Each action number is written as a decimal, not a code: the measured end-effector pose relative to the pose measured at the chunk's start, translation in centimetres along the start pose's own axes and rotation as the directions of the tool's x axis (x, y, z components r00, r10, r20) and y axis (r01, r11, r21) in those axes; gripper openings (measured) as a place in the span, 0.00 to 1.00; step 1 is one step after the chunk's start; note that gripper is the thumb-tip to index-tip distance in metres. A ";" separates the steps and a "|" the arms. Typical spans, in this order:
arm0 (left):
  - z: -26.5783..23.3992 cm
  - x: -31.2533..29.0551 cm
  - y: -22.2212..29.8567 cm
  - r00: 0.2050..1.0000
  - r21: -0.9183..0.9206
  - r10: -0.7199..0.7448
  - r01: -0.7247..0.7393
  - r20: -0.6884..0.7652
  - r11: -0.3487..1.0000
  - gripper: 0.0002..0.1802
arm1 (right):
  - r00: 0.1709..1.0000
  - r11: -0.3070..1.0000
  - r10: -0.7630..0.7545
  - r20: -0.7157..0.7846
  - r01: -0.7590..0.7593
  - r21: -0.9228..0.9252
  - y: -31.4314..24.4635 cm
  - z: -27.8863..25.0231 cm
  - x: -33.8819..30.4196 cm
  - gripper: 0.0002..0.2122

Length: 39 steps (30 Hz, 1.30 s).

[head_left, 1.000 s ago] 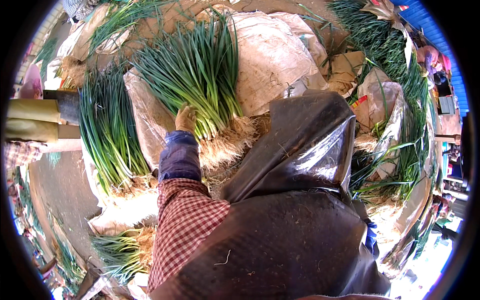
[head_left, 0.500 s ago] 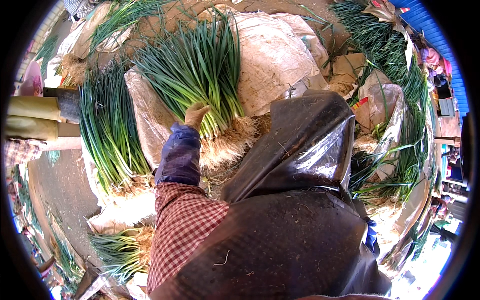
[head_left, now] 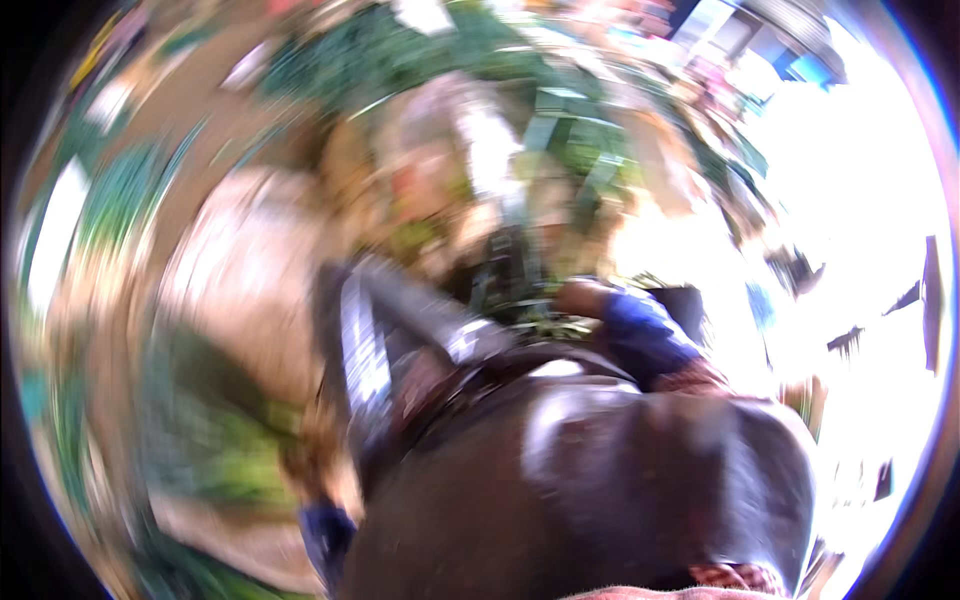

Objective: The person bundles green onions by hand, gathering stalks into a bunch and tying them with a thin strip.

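Observation:
Fast motion smears the whole picture. My left hand (head_left: 308,462), below which a blue sleeve shows, is low on the left, beside a blurred bunch of spring onions (head_left: 230,430). Whether it grips them cannot be told. On the right, my right hand (head_left: 582,297) reaches out of a blue sleeve, close to some loose green leaves (head_left: 548,326). Its fingers are too blurred to read. Between the two arms, a dark shiny plastic apron (head_left: 520,490) covers my lap and knees.
A pale sack (head_left: 240,240) lies ahead on the left, on brown ground. Piles of green stalks (head_left: 400,55) stretch across the far side. Wrappings (head_left: 425,150) lie among the greens. Strong glare whitens the right side.
The view has swung to the right. My left arm, earlier stretched forward with the hand on the spring onions, now shows low at the left. My right hand has come into view.

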State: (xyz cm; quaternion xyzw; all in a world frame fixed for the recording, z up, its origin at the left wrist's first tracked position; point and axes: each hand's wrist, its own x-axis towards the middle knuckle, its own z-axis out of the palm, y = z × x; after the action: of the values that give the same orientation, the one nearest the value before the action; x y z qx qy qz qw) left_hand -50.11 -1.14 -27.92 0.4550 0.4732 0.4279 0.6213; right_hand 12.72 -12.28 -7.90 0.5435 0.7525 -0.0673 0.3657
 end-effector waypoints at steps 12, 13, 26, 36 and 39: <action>13.8 5.7 11.7 0.897 0.605 -0.137 -0.165 0.421 0.779 0.27 | 0.986 0.719 0.083 -0.147 0.042 0.693 -0.1 5.9 10.3 0.10; 15.0 5.8 11.9 0.881 0.607 -0.143 -0.185 0.451 0.773 0.27 | 0.987 0.692 0.114 -0.114 0.003 0.722 -0.9 5.3 8.6 0.10; 26.3 6.6 24.7 0.727 0.489 0.130 -0.571 0.674 0.660 0.25 | 0.957 0.550 0.274 -0.097 -0.073 0.832 -1.3 1.8 1.4 0.09; 29.2 4.3 36.4 0.637 0.413 0.393 -0.750 0.663 0.517 0.24 | 0.927 0.480 0.345 -0.146 -0.040 0.877 -2.7 1.4 -1.4 0.09; 29.5 3.2 39.7 0.608 0.395 0.457 -0.783 0.650 0.480 0.24 | 0.915 0.457 0.369 -0.165 -0.024 0.889 -3.3 0.9 -2.4 0.09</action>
State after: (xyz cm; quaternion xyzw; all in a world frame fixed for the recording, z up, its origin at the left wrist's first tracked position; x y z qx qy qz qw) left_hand -24.65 5.97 14.08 0.8696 0.2223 0.3156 0.3079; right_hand 10.67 -15.86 -8.03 0.7401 0.5934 -0.3032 -0.0901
